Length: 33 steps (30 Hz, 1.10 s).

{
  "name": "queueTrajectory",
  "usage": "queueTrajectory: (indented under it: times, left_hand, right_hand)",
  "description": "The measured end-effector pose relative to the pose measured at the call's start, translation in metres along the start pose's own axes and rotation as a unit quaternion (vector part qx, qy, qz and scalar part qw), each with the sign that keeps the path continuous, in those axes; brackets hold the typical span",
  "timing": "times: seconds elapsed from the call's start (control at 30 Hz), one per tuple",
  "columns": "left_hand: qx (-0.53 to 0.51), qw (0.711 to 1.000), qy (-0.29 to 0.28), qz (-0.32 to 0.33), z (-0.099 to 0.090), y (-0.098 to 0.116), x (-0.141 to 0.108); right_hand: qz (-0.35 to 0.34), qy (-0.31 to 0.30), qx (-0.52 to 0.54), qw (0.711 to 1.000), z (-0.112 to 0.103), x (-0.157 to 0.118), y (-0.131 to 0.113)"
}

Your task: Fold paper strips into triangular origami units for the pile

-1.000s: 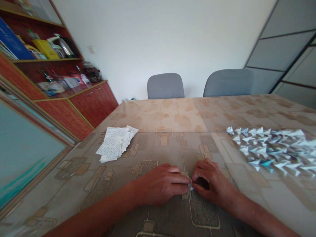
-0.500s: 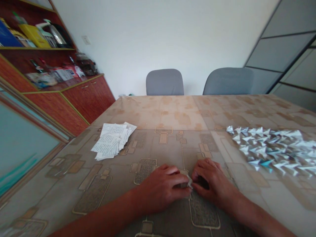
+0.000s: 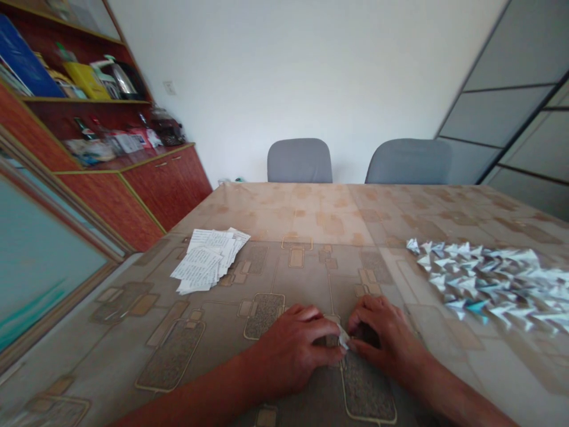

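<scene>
Between my hands is a small folded piece of paper point(image 3: 344, 338), pale and mostly covered by fingertips. My left hand point(image 3: 300, 341) pinches it from the left with thumb and fingers. From the right, my right hand point(image 3: 380, 329) has its thumb and curled fingers closed at the paper's other side. Both hands rest low over the patterned tablecloth point(image 3: 306, 279). Off to the left lies a loose stack of printed paper slips point(image 3: 207, 261). On the right stand rows of small folded paper pieces point(image 3: 480, 276), mostly white, one of them teal.
Two grey chairs point(image 3: 299, 160) stand behind the table's far edge, against a white wall. At the left is a reddish wooden cabinet point(image 3: 164, 184) whose shelves hold a kettle point(image 3: 124, 82), bottles and packages. A panelled grey door point(image 3: 502, 112) is at the right.
The view has tilted up slightly, so everything sits a little lower. Both hands stay at the folded paper, with a bit more of it showing between the fingertips.
</scene>
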<state>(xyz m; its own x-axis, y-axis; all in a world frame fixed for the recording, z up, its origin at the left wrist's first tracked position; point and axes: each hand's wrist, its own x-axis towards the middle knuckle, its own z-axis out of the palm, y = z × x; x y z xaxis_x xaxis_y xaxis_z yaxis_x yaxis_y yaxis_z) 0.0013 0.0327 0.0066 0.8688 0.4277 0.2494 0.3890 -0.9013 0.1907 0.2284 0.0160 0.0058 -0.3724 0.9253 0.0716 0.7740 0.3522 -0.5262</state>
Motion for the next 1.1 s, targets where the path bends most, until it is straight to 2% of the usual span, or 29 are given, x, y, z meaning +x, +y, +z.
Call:
queueTrajectory:
  times: [0.2,0.33,0.53,0.87,1.0,1.1]
  left_hand:
    - [-0.014,1.0,0.015,-0.01,0.002,0.0,-0.001]
    - [-0.084,0.996,0.032,-0.018,0.0,-0.004,-0.002]
    - [-0.196,0.957,0.097,-0.192,0.001,-0.006,0.003]
    - [-0.247,0.927,0.103,-0.263,0.003,0.0,0.013]
    - [-0.323,0.887,0.096,-0.316,0.001,-0.001,0.015]
    - [-0.431,0.846,0.054,-0.31,-0.004,0.002,0.022]
  right_hand:
    - [0.019,0.007,-0.015,1.0,0.002,-0.001,-0.008]
    - [0.02,0.008,-0.011,1.0,0.001,0.0,-0.008]
    - [0.002,0.004,-0.006,1.0,0.001,0.001,-0.009]
    - [-0.034,0.009,0.008,0.999,0.005,0.002,-0.005]
    - [-0.072,0.018,0.059,0.995,-0.007,0.004,-0.008]
    - [-0.096,0.049,0.068,0.992,-0.016,0.006,-0.014]
